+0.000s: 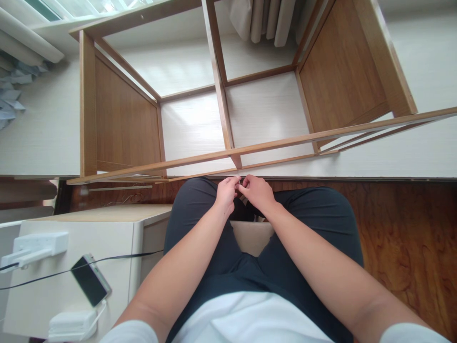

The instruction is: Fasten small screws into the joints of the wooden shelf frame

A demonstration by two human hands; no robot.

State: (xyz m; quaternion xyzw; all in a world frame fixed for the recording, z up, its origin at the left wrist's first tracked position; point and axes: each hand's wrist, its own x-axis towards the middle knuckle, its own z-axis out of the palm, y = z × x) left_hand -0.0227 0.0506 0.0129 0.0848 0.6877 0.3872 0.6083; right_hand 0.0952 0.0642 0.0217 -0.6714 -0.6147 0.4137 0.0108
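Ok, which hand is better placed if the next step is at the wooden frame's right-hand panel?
Probably the right hand: it is nearer that panel, while the left hand sits farther across. Both seem occupied.

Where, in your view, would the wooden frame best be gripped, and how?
Probably by its near rail, either side of the middle post, coming from the near side: that rail looks slim, runs lengthwise there, and has open space behind it.

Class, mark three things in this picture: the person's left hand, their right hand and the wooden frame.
Left hand [225, 193]: head view, on the back of the hand.
Right hand [260, 191]: head view, on the back of the hand.
Wooden frame [222, 97]: head view, on its middle bar.
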